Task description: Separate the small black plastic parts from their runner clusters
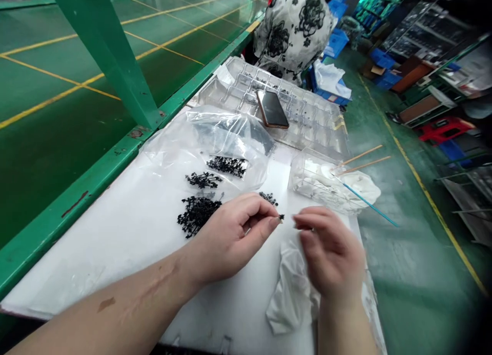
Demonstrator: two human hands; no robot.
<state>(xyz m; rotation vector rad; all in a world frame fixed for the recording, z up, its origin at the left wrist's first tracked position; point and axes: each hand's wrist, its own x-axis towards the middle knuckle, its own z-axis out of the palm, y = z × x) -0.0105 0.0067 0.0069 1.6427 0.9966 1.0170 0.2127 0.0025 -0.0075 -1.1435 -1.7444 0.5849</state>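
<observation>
Between the thumb and forefinger of my left hand [238,234] is a small black part [281,217], its tip poking out past the fingers. My right hand [333,255] faces it a short gap away, blurred, thumb and fingers pinched together. A tiny bright spot shows at those fingers, but I cannot make out what it is. Left of my hands lies a heap of black branched plastic pieces [197,215], with a smaller bunch [203,180] above it. Small loose black parts [269,197] sit just behind my left fingertips. A crumpled white cloth [288,288] lies beside my right hand.
A clear plastic bag [230,129] spreads over the white tabletop [126,227]. Beyond stands a clear compartment tray [317,127] with a phone [273,109] on it. A clear box [302,178] holds white material and thin sticks. A green rail [115,165] borders the left; someone in flowered fabric [294,27] is ahead.
</observation>
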